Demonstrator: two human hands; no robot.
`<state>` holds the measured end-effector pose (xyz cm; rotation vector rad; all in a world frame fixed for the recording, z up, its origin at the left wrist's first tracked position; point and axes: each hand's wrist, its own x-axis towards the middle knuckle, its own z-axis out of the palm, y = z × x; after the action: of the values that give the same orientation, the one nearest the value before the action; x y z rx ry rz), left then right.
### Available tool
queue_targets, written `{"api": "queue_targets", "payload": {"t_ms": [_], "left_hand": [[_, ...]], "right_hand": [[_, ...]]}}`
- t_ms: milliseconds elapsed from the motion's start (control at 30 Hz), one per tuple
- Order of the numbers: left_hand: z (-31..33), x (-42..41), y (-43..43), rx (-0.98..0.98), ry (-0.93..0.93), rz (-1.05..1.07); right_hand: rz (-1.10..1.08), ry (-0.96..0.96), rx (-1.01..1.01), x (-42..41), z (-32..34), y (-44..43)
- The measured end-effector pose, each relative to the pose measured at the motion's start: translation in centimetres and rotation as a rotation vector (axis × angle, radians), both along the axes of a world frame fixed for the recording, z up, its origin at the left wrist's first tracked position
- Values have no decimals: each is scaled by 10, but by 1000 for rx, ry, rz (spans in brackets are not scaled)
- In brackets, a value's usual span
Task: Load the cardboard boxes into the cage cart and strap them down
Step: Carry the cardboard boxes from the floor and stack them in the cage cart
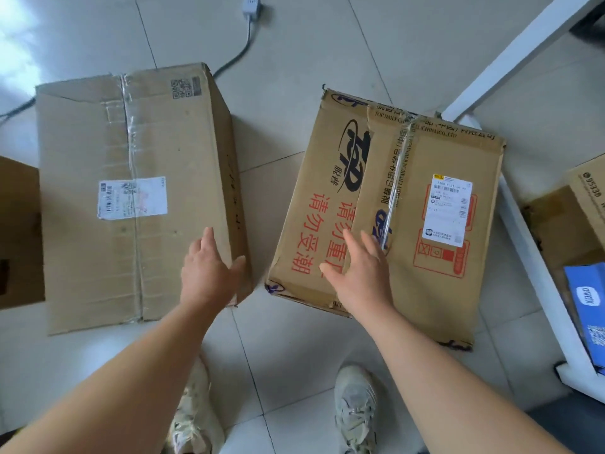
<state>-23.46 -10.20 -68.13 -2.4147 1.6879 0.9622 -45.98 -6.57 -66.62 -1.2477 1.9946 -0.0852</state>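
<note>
On the pale tiled floor [294, 60], the plain box [131, 198] sits under the left hand [208, 273] and the printed box [422, 152] under the right hand [360, 273]. Both hands are spread wide, holding nothing. Best to lift 1 box with 2 hands, gripping opposite bottom edges.

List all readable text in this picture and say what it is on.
"请勿受潮": printed box, in red.
"(CHINA)CO.,LTD": same box, far edge.
"XDAO": blue box.
Too blurred: left label on plain box, right label on printed box.
</note>
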Motion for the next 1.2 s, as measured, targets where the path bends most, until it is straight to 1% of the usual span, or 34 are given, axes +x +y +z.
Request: {"api": "queue_targets", "payload": {"t_ms": [133, 267, 400, 467, 567, 700, 767, 867, 967, 1133, 1200], "left_hand": [[4, 75, -3, 76, -118, 51], [-3, 150, 4, 146, -145, 126], [-17, 210, 15, 177, -196, 172], [-26, 232, 19, 185, -189, 207], [-41, 257, 24, 192, -155, 294], [-57, 280, 25, 204, -6, 469], [-59, 285, 24, 199, 47, 497], [-58, 285, 21, 200, 69, 518], [-51, 282, 23, 157, 95, 546], [-19, 270, 19, 86, 88, 568], [2, 265, 13, 71, 70, 580]], "right_hand": [[60, -135, -64, 73, 2, -27], [86, -205, -45, 136, -15, -39], [102, -195, 73, 180, -39, -35], [113, -157, 119, 193, -51, -31], [83, -169, 130, 206, -65, -25], [-3, -220, 106, 214, -75, -22], [-12, -236, 76, 217, -78, -24], [-2, -228, 61, 220, -79, -26], [23, -177, 61, 219, -70, -31], [12, -55, 44, 213, -31, -51], [-11, -46, 20, 210, -11, -59]]}}
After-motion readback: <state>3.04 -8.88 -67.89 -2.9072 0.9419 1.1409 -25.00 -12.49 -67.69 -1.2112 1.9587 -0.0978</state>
